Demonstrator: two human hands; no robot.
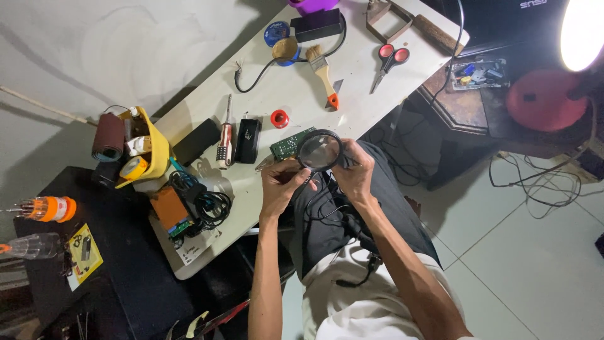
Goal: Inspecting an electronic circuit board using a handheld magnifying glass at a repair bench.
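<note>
White workbench [371, 82] edge: left hand [281, 184] and right hand [355, 173] both grip-clenched on magnifying glass [319, 151] above circuit board [290, 143].

Your main light is the lamp [582, 31] at the upper right, blown out to pure white with a soft halo around it. It lights the desk [365, 88] evenly and brightly, and things on it throw short, soft shadows toward the lower left. The magnifying lens [319, 151] shows a pale sheen. The left side and bottom corners fall off into deep shadow, where detail is lost. The picture is sharp at the centre, with wide-angle bending toward the edges.
</note>
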